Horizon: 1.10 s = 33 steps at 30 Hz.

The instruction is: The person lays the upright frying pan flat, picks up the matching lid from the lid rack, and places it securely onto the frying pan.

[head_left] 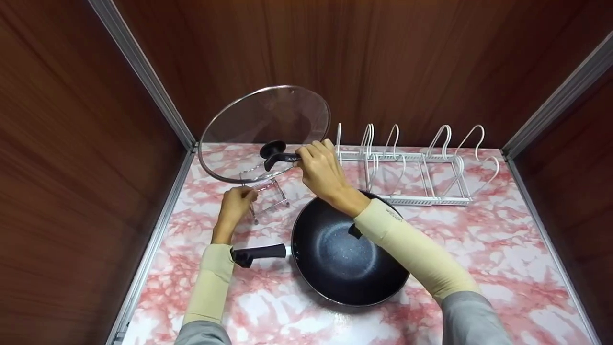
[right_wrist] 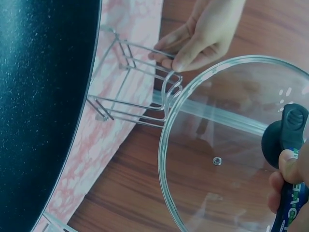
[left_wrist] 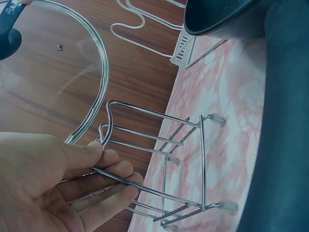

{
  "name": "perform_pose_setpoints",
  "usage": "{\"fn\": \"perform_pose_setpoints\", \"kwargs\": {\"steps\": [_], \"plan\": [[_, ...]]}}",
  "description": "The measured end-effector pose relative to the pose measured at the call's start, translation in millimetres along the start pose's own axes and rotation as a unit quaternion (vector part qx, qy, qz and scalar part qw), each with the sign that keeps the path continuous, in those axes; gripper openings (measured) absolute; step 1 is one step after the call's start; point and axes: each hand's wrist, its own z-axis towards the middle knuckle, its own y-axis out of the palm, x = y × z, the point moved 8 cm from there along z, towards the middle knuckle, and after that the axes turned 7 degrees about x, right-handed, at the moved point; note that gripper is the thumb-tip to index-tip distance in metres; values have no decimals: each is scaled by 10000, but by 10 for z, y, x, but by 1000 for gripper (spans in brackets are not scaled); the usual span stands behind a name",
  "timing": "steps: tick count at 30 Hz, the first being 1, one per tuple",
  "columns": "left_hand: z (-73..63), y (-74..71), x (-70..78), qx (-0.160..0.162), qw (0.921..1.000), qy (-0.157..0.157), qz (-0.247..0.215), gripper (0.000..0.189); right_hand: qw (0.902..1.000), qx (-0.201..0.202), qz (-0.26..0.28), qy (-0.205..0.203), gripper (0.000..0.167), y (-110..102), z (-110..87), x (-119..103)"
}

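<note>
My right hand [head_left: 322,167] grips the black handle [right_wrist: 293,198] of a large round glass lid [head_left: 268,112] with a metal rim. The lid hangs tilted above the table at the back left. Beneath its lower edge stands a small chrome wire lid stand [left_wrist: 203,164] with clear feet. My left hand [head_left: 234,206] pinches the stand's side wire between thumb and fingers. In the right wrist view, the lid's rim overlaps the stand's curved wire ends; whether they touch I cannot tell.
A black wok [head_left: 345,268] lies in the middle, its handle [head_left: 268,251] pointing left beside my left wrist. Behind it to the right stands a white rack [head_left: 412,200] with several curved loops. Wooden panels [head_left: 412,62] enclose the pink-and-white marbled table [head_left: 507,278].
</note>
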Motion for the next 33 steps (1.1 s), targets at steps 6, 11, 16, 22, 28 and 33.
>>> {"fn": "perform_pose_setpoints", "kwargs": {"steps": [6, 11, 16, 22, 28, 33], "plan": [[6, 0, 2, 25, 10000, 48, 35, 21, 10000, -32, -32, 34, 12, -33, -7, 18], [16, -9, 2, 58, 9999, 48, 106, 22, 9999, -142, -83, -5, 14, -50, -24, 35], [10, -7, -1, 46, 10000, 33, 28, 22, 9997, -185, -120, -45, 13, -64, -40, 52], [8, -11, 0, 72, 9999, 90, 50, 20, 9994, -312, -149, -31, 11, -91, -67, 83], [13, -17, -10, 121, 9998, 118, 134, 18, 9994, -328, -130, -15, 11, -120, -76, 117], [11, -21, -24, 136, 9998, 75, 139, 14, 9986, -484, -188, 57, 12, -112, -100, 146]]}}
